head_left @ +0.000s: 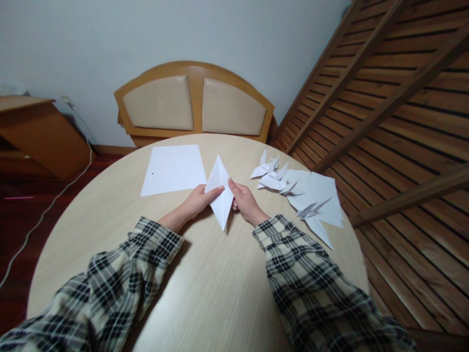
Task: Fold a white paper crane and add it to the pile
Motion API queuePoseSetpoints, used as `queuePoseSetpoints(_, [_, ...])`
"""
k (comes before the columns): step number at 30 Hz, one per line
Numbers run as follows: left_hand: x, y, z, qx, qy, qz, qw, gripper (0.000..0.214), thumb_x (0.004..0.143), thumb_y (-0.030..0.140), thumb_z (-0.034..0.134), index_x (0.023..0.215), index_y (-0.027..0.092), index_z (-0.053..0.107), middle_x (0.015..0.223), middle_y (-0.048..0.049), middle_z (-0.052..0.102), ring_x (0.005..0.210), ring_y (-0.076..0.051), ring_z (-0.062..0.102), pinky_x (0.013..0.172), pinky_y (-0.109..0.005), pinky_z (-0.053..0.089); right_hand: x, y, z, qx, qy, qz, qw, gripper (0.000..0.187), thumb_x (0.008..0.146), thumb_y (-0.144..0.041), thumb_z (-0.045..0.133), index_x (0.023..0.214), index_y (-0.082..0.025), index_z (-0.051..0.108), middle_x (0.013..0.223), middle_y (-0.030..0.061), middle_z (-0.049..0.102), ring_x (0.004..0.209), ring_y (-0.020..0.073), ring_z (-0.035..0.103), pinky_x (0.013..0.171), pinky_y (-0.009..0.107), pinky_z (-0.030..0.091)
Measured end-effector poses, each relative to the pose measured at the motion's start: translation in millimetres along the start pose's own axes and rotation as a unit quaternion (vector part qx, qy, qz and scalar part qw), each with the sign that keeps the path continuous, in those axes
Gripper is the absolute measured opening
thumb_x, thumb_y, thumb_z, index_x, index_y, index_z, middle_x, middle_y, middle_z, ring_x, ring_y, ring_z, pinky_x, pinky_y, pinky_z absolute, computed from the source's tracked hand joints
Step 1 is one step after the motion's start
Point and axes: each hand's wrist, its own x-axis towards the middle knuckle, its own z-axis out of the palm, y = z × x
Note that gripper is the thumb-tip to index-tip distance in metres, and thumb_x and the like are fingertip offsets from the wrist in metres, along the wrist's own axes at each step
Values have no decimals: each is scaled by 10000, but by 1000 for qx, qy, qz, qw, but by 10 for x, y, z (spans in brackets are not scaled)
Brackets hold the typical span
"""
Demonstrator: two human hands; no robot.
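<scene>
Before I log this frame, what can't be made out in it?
All in the head view:
- Diamond-shaped folded paper: underside, hidden by its own upper face.
- Left hand: fingertips beneath, hidden by that paper.
- Clustered folded pieces: exact count, hidden by overlap.
- Dark mark on the left flat sheet: too small to identify.
- Brown desk: cut off by the left edge.

Muted indoor light, slightly soft picture.
Pale glare whitens the bench [205, 298] toward its near edge; a dark shadow borders the left sleeve [110, 278]; wide-angle stretching enlarges both sleeves near the corners.
</scene>
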Motion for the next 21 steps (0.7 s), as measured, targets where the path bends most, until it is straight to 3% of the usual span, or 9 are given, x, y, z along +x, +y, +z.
queuePoseSetpoints(5, [17,-12,-13,5,12,-3,1000,300,808,384,653,863,92,693,864,-148,725,706,-194,627,676,-315,480,40,2,-15,68,0,18,998,636,826,-774,342,535,-212,408,393,-44,341,346,81,321,353,235,216])
queuePoseSetpoints(7, [25,-25,-21,-1,15,-8,1000,311,802,392,659,877,92,691,877,-144,724,709,-189,626,686,-314,479,45,-8,-14,83,1,22,996,622,822,-769,368,550,-212,406,402,-55,330,342,74,298,350,231,206])
queuePoseSetpoints(12, [37,-37,-32,-18,10,-7,1000,296,797,380,670,863,92,685,876,-143,724,711,-184,625,696,-311,479,38,-4,-9,46,3,14,999,534,774,-726,524,667,-205,470,491,-64,396,373,67,327,349,223,211])
queuePoseSetpoints(21, [43,-35,-32,-20,18,-6,1000,288,794,374,670,853,93,684,835,-148,722,698,-199,633,692,-334,493,70,60,-19,7,0,-3,1000,508,803,-699,503,716,-198,514,541,-45,454,396,70,394,360,221,277])
